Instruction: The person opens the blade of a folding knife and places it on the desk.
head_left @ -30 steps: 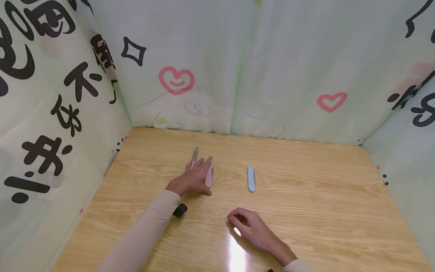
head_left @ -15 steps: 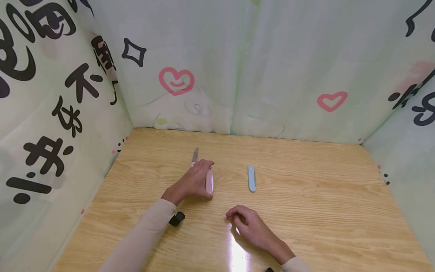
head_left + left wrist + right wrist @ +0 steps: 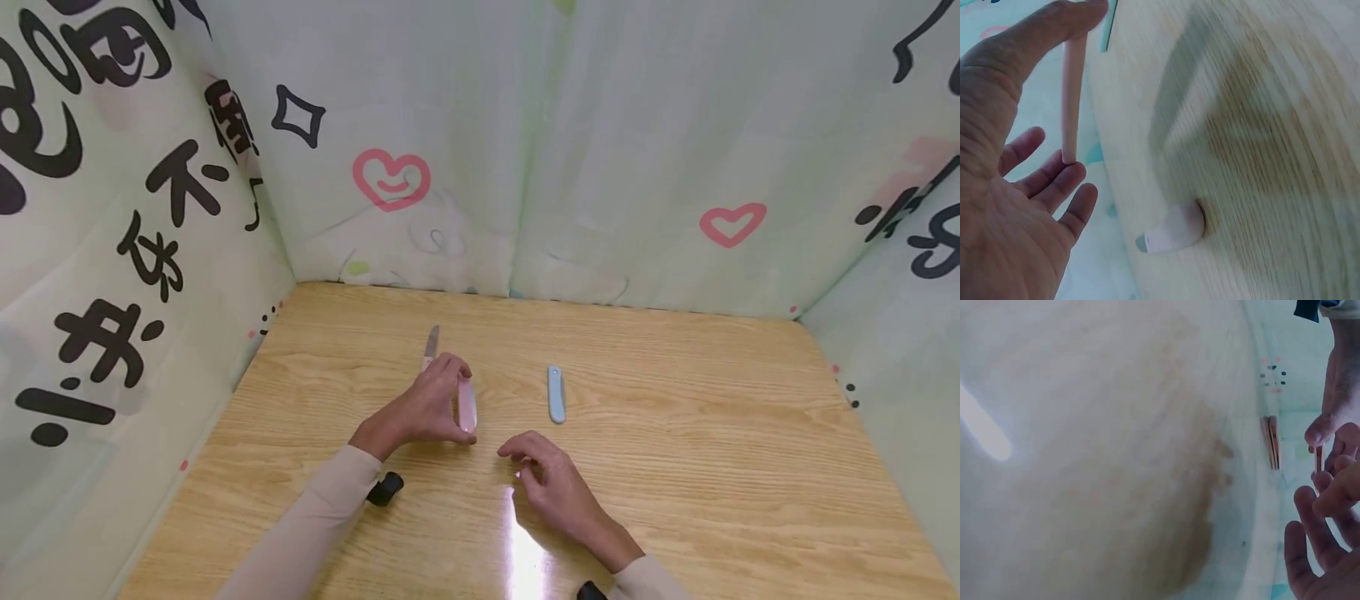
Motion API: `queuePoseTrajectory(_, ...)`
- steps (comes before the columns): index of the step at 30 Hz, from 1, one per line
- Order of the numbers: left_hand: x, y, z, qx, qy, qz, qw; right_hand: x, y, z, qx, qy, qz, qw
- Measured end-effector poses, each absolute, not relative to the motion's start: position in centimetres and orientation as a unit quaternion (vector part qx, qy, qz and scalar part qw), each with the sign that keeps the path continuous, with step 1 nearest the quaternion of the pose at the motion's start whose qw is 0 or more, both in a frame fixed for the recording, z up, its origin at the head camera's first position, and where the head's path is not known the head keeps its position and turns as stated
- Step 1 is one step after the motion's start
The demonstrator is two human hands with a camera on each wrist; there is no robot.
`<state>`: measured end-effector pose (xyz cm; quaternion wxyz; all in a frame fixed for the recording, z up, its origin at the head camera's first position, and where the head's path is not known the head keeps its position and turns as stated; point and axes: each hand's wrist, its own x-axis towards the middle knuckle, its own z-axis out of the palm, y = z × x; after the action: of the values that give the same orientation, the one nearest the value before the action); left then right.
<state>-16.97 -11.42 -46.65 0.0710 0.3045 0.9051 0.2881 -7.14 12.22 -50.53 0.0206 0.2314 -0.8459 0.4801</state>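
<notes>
My left hand [image 3: 429, 402] pinches a slim pink folding knife [image 3: 467, 406] end to end, thumb on the near end and fingertips on the far end. In the left wrist view the folding knife [image 3: 1073, 100] shows edge-on, lifted over its shadow on the wood. Beyond the hand lies a second knife, its grey blade [image 3: 431, 340] pointing away and its pink handle [image 3: 1179, 228] mostly hidden by the hand in the head view. My right hand [image 3: 558, 487] hovers nearby with fingers loosely bent, holding nothing. A light blue folding knife [image 3: 556, 395] lies right of the left hand.
The wooden table [image 3: 712, 433] stretches right and forward under a strip of glare [image 3: 525, 542]. Printed curtains stand at the back [image 3: 622, 167] and along both sides. Black wrist gear [image 3: 386, 489] shows by the left sleeve.
My left hand has taken the pink folding knife between thumb and fingertips, raised it and drawn it slightly nearer. The right hand has moved a little forward. The blue folding knife stays put.
</notes>
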Motion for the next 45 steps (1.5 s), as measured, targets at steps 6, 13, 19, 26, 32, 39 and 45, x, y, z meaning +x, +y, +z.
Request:
queuePoseTrajectory(6,-16.5,-11.0,-46.4,0.306,0.890,0.330,0.073,-9.6,11.0,-50.2,0.260,-0.843,0.461,0.097)
queuePoseTrajectory(13,-15.5,-10.7,-46.0,0.309,0.872,0.369,0.087,-10.4,10.5,-49.8,0.280,-0.820,0.479,0.141)
queuePoseTrajectory(19,-15.0,-10.9,-45.6,0.285,0.836,0.436,0.172,-9.9,10.8,-49.5,0.319,-0.793,0.476,0.205)
queuePoseTrajectory(26,-14.3,-10.9,-46.2,0.276,0.770,0.515,0.258,-9.4,10.9,-48.7,0.302,-0.788,0.501,0.191)
queuePoseTrajectory(32,-13.6,-10.2,-46.7,0.285,0.734,0.548,0.280,-9.0,10.6,-48.4,0.257,-0.783,0.546,0.149)
queuePoseTrajectory(39,-13.1,-10.1,-46.9,0.249,0.738,0.567,0.270,-8.5,10.6,-48.4,0.176,-0.757,0.626,0.061)
queuePoseTrajectory(45,-12.8,-10.1,-46.7,0.274,0.731,0.587,0.213,-8.6,11.0,-48.7,0.117,-0.749,0.652,-0.011)
